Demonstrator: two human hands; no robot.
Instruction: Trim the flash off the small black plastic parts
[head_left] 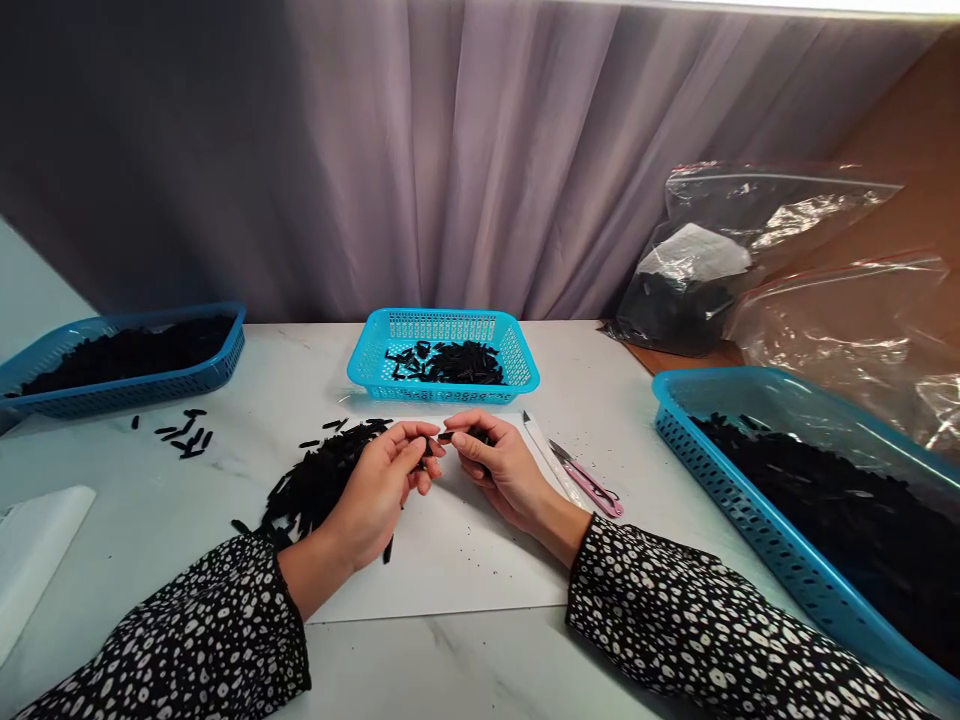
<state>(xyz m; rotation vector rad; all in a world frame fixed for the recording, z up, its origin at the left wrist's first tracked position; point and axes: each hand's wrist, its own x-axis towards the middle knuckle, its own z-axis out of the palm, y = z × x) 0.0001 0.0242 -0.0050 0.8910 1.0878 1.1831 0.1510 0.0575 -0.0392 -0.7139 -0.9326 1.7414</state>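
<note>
My left hand (382,485) and my right hand (495,465) meet over a white sheet (457,560) on the table. Both are closed in a pinch on a small black piece (445,437) held between their fingertips. A heap of the same black pieces (319,480) lies on the sheet just left of my left hand. Behind my hands stands a small light-blue basket (442,350) with several black pieces in it.
Pink snips (589,482) and a thin white strip (541,445) lie right of my right hand. A large blue basket (757,530) of black pieces fills the right side, another blue basket (120,360) the far left. Clear plastic bags (720,260) sit back right. Loose black pieces (186,435) lie left.
</note>
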